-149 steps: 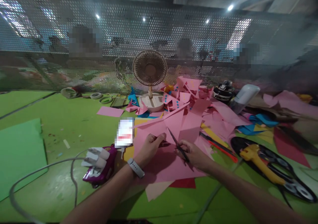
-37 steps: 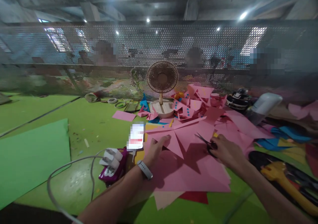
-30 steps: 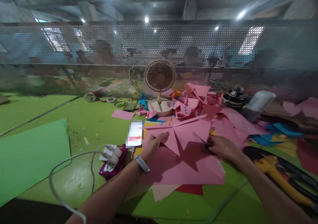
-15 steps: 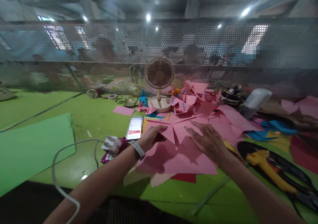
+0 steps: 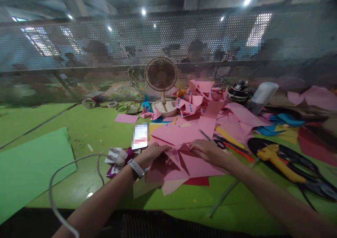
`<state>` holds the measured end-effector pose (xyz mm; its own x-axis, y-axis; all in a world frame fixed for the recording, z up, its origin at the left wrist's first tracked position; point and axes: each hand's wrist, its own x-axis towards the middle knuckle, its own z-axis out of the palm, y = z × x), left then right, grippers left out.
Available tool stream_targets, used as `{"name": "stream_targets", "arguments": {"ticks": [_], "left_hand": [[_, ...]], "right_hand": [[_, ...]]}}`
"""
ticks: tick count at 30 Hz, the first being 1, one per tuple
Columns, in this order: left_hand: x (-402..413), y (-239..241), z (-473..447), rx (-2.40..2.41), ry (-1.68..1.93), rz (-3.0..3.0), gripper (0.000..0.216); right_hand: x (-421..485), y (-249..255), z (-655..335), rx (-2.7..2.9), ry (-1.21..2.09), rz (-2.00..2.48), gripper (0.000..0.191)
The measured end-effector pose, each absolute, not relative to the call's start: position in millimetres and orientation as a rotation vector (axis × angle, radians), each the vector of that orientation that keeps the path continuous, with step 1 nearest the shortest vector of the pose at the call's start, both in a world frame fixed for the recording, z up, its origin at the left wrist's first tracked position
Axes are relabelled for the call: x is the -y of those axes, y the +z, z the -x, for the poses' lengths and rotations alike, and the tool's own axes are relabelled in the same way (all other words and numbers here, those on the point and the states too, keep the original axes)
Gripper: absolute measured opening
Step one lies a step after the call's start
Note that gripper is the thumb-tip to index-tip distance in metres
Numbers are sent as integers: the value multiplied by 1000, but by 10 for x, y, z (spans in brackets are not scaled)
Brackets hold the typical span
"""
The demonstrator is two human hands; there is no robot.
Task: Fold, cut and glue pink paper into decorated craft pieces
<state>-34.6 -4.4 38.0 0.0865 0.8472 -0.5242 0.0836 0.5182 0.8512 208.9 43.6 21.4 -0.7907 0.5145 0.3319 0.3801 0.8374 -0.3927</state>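
Observation:
My left hand wears a watch with a pale strap at the wrist. Its thumb and fingers pinch the left side of a folded piece of pink paper, which stands up in a pointed fold. On the right side of the fold, my right hand has its fingers closed on the paper's edge; the fingertips are partly hidden. More flat pink sheets lie under and behind the fold. Beside my right hand lie scissors and an orange-and-black cutter.
A phone and a white plug adapter with a cable lie left. Behind stand a small fan and a heap of folded pink pieces. A yellow-handled tool sits right. Green sheet lies far left.
My right hand has gone from spread fingers over the paper to gripping its edge. The pink paper has shifted, uncovering the scissors and the cutter. The view has turned slightly right.

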Motion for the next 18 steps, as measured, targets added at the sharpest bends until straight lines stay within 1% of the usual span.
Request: {"name": "stream_targets", "arguments": {"ticks": [4, 7, 9, 12, 14, 15, 18], "left_hand": [[95, 402, 365, -1347, 678, -895, 33], [100, 405, 339, -1340, 671, -891, 33], [94, 410, 334, -1330, 637, -929, 36], [99, 471, 375, -1378, 514, -1088, 47], [125, 572, 414, -1472, 381, -1269, 56], [144, 637, 423, -1528, 364, -1363, 56], [194, 825, 367, -1768, 607, -1779, 45]], "right_hand": [[-435, 140, -2083, 2583, 432, 725, 22], [-416, 92, -2059, 2590, 394, 682, 26], [-390, 105, -2038, 2571, 448, 643, 23], [-358, 182, -2017, 2510, 557, 658, 21], [-360, 231, -2016, 2517, 543, 689, 20], [-368, 244, -2019, 2536, 513, 698, 20], [-401, 233, -2035, 2587, 425, 708, 20]]}}
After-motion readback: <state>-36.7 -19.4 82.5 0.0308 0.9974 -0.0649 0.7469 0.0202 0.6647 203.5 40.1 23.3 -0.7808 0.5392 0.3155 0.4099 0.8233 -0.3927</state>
